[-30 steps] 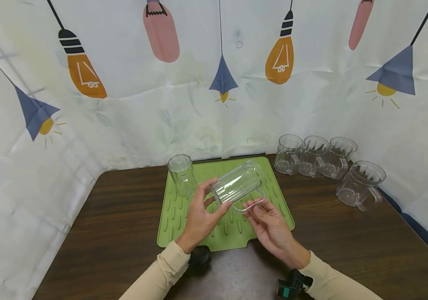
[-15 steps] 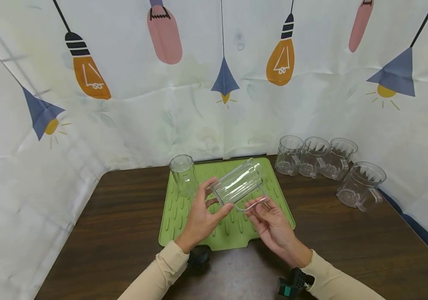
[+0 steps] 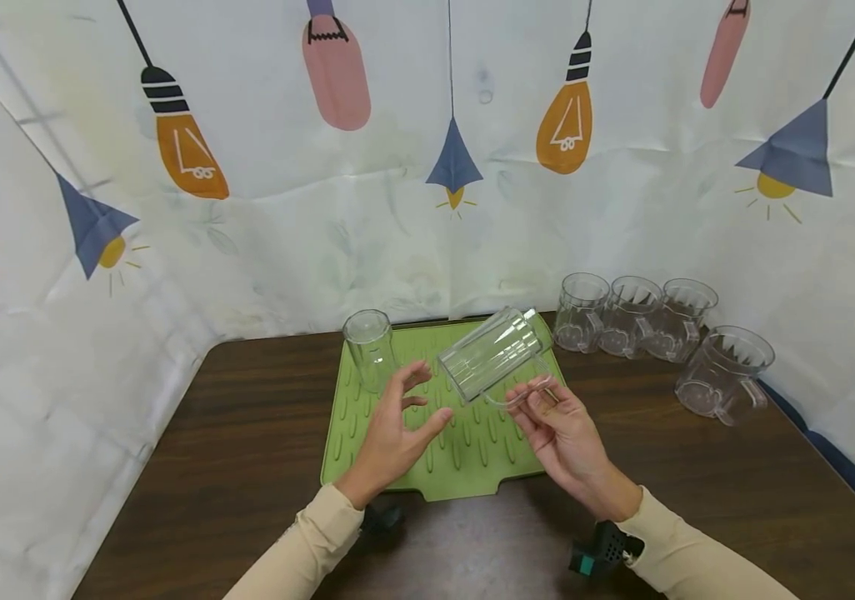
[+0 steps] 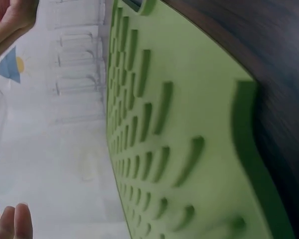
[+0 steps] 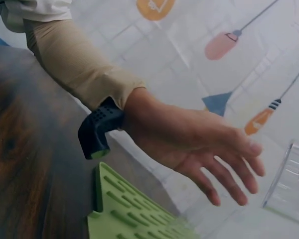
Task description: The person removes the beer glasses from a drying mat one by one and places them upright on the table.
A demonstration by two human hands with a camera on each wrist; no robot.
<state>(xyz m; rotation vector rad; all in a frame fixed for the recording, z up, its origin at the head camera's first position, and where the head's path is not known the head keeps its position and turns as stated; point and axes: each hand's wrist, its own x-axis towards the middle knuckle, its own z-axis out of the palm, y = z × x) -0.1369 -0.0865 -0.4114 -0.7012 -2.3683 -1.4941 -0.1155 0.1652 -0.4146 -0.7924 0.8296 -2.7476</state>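
My right hand pinches the handle of a clear ribbed mug, which is held tilted above a green drying mat. To its left, my left hand is apart from the mug, fingers spread and slightly bent. The right wrist view shows that same left hand with nothing in it, and part of the mug beside it. A second clear mug stands on the mat's left side, seemingly upside down. In the left wrist view, my left fingertips show at the lower corner.
Several clear mugs stand upright on the dark wooden table at the right: a row of three by the curtain and one nearer. A printed white curtain closes off the back and sides.
My left hand has let go of the mug and drawn back to the left. My right hand has moved slightly right and up with the mug by its handle.
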